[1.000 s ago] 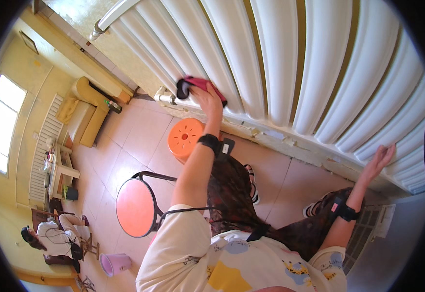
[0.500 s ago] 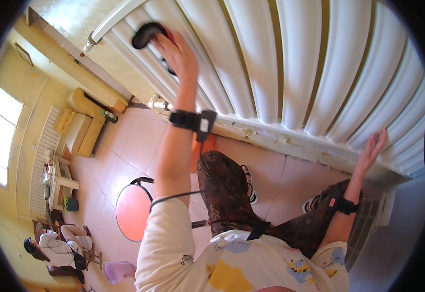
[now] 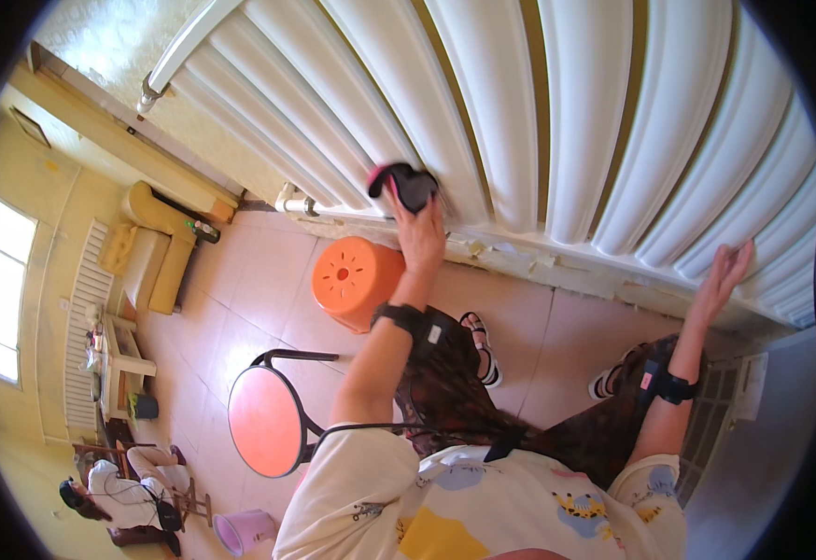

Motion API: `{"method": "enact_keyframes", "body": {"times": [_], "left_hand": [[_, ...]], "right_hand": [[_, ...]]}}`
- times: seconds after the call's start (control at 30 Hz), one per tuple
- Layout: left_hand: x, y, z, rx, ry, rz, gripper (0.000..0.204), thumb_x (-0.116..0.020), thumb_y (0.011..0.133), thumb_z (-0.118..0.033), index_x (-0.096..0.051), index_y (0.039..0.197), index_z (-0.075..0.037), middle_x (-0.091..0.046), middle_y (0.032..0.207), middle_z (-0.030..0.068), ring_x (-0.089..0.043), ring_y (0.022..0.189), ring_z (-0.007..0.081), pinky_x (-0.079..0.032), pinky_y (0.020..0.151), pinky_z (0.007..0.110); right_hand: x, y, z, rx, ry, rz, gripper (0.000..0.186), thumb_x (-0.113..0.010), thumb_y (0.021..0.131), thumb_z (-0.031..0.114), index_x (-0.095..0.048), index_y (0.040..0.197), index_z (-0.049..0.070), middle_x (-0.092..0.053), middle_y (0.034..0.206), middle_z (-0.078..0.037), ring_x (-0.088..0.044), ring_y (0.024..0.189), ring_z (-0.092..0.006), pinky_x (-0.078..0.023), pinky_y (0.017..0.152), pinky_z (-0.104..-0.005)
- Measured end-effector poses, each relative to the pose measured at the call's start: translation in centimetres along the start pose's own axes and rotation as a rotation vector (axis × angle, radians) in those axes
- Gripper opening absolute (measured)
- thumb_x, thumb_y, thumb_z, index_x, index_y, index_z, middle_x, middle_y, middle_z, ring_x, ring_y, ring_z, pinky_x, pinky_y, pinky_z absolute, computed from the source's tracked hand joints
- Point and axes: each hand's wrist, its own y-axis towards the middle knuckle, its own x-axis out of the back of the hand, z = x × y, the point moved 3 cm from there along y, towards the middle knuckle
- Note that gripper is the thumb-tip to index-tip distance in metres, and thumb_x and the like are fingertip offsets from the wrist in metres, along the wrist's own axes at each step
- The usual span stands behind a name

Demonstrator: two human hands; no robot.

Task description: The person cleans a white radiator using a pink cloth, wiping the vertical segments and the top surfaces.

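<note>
A white wall radiator [image 3: 588, 112] with long vertical columns fills the upper right of the head view. My left hand [image 3: 419, 233] grips a black and pink cloth [image 3: 406, 187] against the lower part of its left-hand columns; the fingertips are partly hidden by the cloth. My right hand [image 3: 721, 285] is at the radiator's lower right, fingers extended and resting against the columns, with nothing visible in it. Both forearms wear black bands with small devices.
An orange plastic stool [image 3: 357, 280] stands under the radiator, left of my feet. A pink round-seated stool [image 3: 264, 420] is beside my left arm. Farther back are a yellow sofa [image 3: 151, 261], a table, a seated person [image 3: 114, 490] and a lilac bucket [image 3: 243, 531].
My left hand with the cloth rose to the upper left half a second ago and is now back down at the lower columns. My right hand has shifted slightly along the radiator.
</note>
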Motion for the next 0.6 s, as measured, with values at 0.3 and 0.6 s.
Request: {"method": "enact_keyframes", "body": {"times": [0.3, 0.6], "left_hand": [[-2.1, -3.0, -1.0, 0.132, -0.142, 0.034, 0.045, -0.050, 0.092, -0.023, -0.043, 0.128, 0.003, -0.043, 0.125, 0.0284, -0.041, 0.115, 0.0453, -0.032, 0.097, 0.047], [9.8, 21.9, -10.1, -0.491, -0.151, -0.553, 0.047, -0.051, 0.090, -0.025, -0.044, 0.123, 0.008, -0.038, 0.125, 0.0348, -0.035, 0.114, 0.0521, -0.030, 0.097, 0.052]], "right_hand": [[-0.4, -0.2, -0.2, -0.032, 0.050, 0.015, 0.054, -0.051, 0.094, 0.016, -0.028, 0.140, 0.000, -0.030, 0.144, -0.013, -0.030, 0.132, -0.0204, -0.022, 0.109, -0.0317], [0.0, -0.3, 0.6, -0.056, 0.038, 0.072, 0.051, -0.049, 0.095, 0.015, -0.030, 0.141, 0.004, -0.030, 0.145, -0.010, -0.030, 0.133, -0.0207, -0.023, 0.109, -0.0325]]}}
